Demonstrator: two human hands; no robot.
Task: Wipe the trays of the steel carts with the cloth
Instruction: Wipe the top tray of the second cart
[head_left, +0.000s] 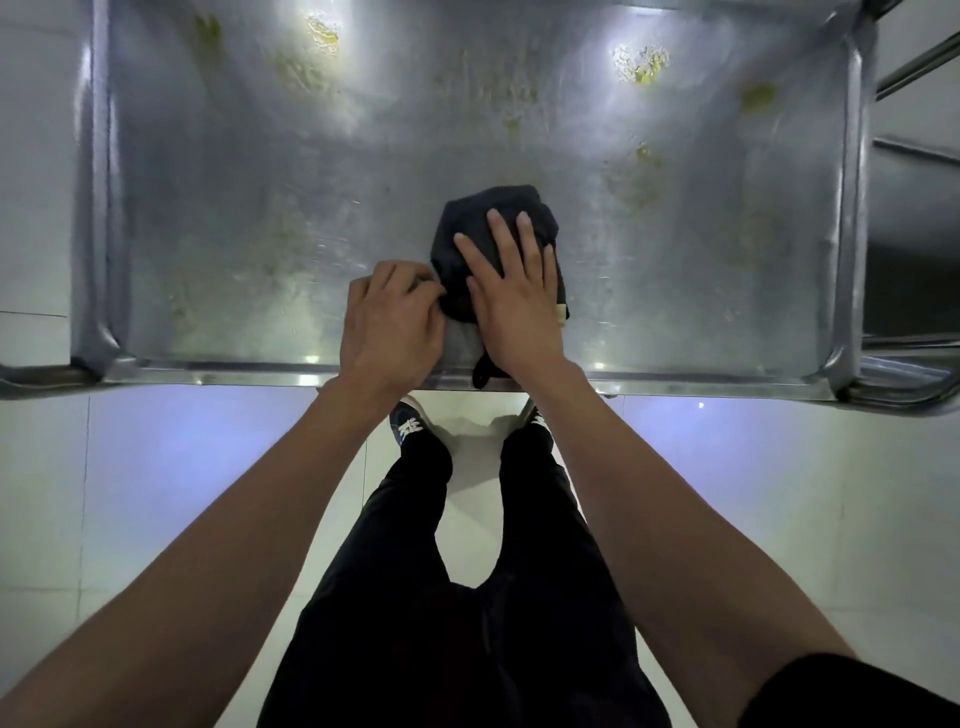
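A steel cart tray (218, 218) fills the upper half of the head view, its surface smeared with yellow-green stains (644, 65) toward the back and right. A dark bunched cloth (467, 218) lies on the tray near its front edge. My right hand (511, 291) rests flat on the cloth with straight, spread fingers. My left hand (392, 317) sits just left of it, fingers curled and pinching the cloth's left edge. A strip of the cloth hangs over the tray's front rim.
The tray has raised rims on all sides and a front rim (208, 371) close to my body. A second steel cart (914, 218) stands to the right. White tiled floor (182, 467) and my legs lie below the tray.
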